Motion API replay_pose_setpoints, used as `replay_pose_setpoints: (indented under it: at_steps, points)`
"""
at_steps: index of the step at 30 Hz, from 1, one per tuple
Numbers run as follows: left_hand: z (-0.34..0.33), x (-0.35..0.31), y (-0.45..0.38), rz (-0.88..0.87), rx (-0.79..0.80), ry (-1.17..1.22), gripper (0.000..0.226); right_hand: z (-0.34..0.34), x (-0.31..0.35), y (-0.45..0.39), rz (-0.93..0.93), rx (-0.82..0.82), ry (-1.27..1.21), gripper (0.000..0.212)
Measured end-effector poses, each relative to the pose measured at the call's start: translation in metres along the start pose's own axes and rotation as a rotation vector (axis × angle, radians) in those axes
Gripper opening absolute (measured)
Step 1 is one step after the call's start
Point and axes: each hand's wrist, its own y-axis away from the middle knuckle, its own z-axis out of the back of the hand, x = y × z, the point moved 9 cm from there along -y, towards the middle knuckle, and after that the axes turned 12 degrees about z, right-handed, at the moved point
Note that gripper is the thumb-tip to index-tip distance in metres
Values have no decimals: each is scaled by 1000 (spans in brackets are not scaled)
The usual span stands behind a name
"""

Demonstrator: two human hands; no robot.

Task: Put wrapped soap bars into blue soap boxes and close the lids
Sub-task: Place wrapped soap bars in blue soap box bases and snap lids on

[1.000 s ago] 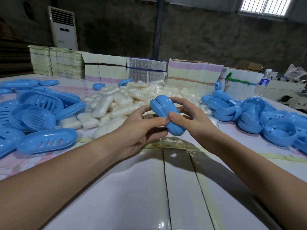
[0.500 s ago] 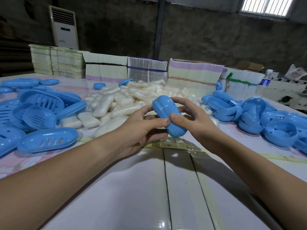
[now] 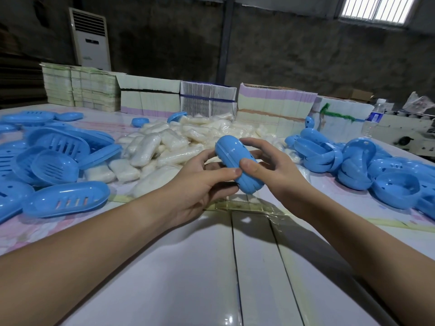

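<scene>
A closed blue soap box (image 3: 237, 167) is held above the white desk (image 3: 259, 278), gripped between both hands: the left hand (image 3: 200, 184) is curled under its near side with the thumb pressed on the seam, and the right hand (image 3: 275, 165) is wrapped round its far side, thumb laid on the lid. The two halves are seen meeting along the whole visible edge, so this box is judged shut or all but shut; whether a bar lies inside cannot be told. Much is left to be done. To the left, slotted trays (image 3: 66, 200) are heaped loose and unfilled. To the right, open shells (image 3: 395, 189) are piled. Beyond the hands, a mound of wrapped soap bars (image 3: 164, 147) is spread, not yet boxed. Farther back, stacked cartons (image 3: 275, 107) are lined along the desk's far edge.
</scene>
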Motion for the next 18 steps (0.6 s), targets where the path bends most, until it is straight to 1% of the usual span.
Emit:
replay_pose_setpoints:
  at_steps: [3,7,11,15,18]
  points:
    - [0,0,2,-3,-4,16,58,0,1,0,19,1,12,45]
    - [0,-1,1,-18,-19,24,57,1,3,-1,26,-16,51,51]
    - [0,-1,2,-21,-19,33,58,1,4,-1,22,-16,17,59]
    - [1,-1,2,-30,-28,56,58,-1,4,-1,20,-19,-12,59]
    - [1,-2,2,-36,-29,60,56,-4,4,-1,22,-16,-35,55]
